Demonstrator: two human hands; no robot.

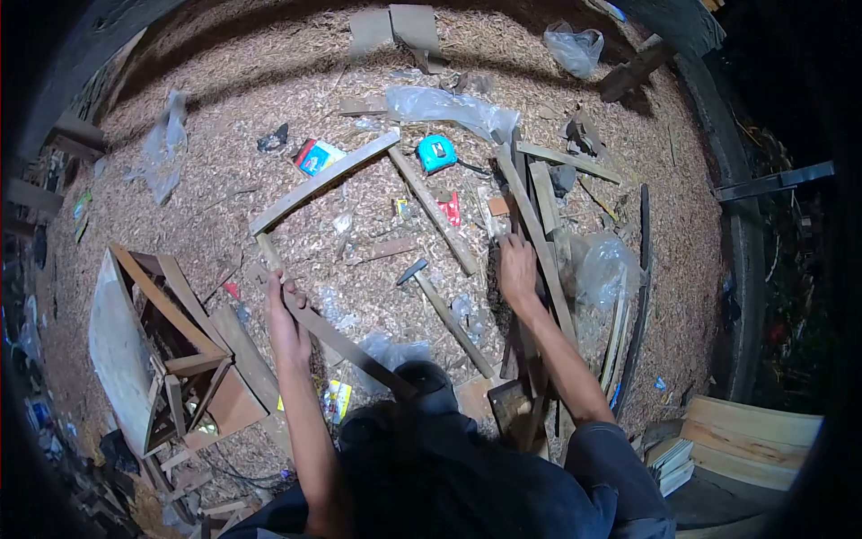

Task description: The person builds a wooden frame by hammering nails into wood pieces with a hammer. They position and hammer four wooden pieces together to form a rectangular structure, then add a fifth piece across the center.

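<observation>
My left hand [289, 314] is closed around a wooden slat [346, 343] that slants down toward my lap. My right hand [518, 274] is at the pile of wooden strips [546, 202], its fingers curled down beside a dark strip; what they grip is hidden. Between my hands a hammer [453, 325] lies on the ground, head pointing away from me. Beyond it, two pale wooden strips, one on the left [323, 186] and one on the right [433, 211], meet at a corner. A turquoise tape measure [436, 154] rests just past that corner.
A wooden frame with a pale panel [121, 350] stands at the left. Wood shavings [260, 99] cover the ground, with plastic bags [449, 108] and wrappers [316, 158] scattered about. Curved boards [754, 436] lie at the lower right. Posts [633, 70] edge the area.
</observation>
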